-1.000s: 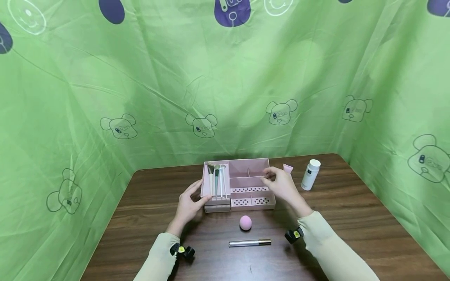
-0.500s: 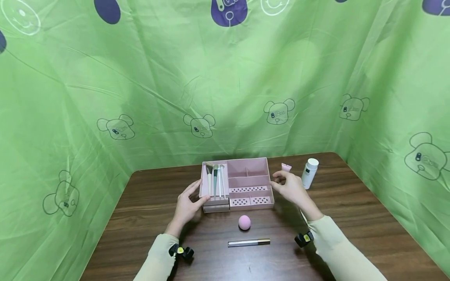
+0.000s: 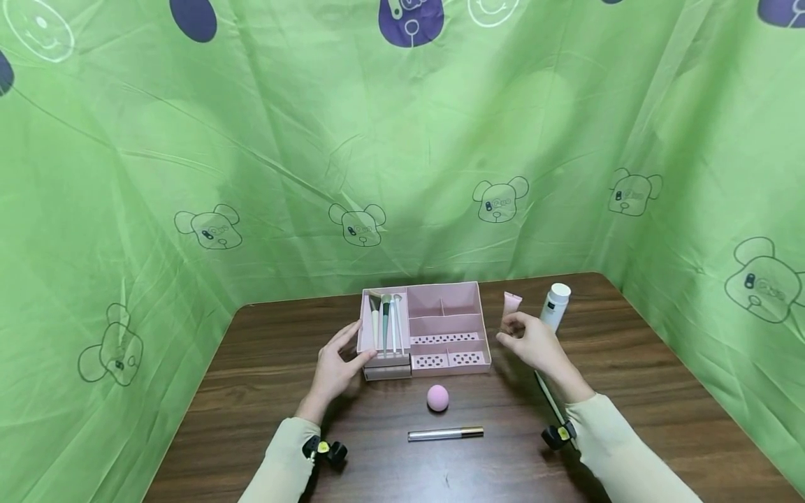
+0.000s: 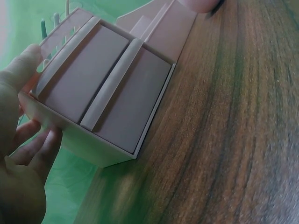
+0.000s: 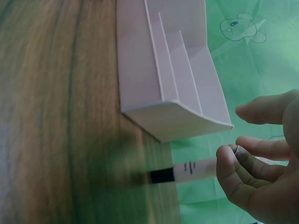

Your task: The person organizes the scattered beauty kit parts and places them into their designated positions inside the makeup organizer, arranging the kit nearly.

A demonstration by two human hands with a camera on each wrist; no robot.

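A pink makeup organizer stands at the back of the table. Several makeup brushes lean in its left compartment. My left hand grips the organizer's front left corner; in the left wrist view its thumb lies over the top edge, above two drawers. Right of the organizer, my right hand is beside a pink tube with a black cap, which stands cap down. Its thumb and forefinger are apart, the other fingers loosely bent. In the right wrist view those fingers partly cover the tube.
A white bottle stands behind the right hand. A pink sponge ball and a silver cosmetic tube lie in front of the organizer. A thin pale green stick lies partly under the right forearm. Green cloth encloses the table.
My right hand has moved right, away from the organizer's right compartments to the pink tube. The left hand has kept its place on the organizer. More of the green stick shows now.
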